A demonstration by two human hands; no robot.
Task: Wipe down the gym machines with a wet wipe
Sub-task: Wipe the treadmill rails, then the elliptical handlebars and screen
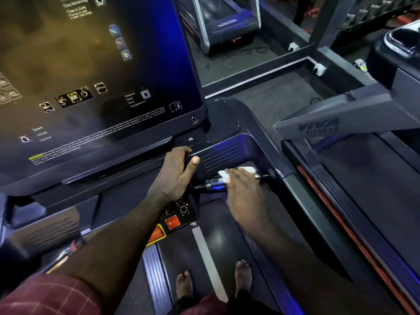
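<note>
The right hand (244, 189) gripped the wet wipe (238, 172) around the handlebar (209, 185), near the bar's right end. The left hand (175, 171) held the console (218, 153) edge. Bare bar lay between them.

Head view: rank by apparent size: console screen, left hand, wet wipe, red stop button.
1. console screen, by far the largest.
2. left hand.
3. wet wipe and red stop button: not ranked. The wipe is mostly hidden under the right hand, and its visible bits look about button-sized.
</note>
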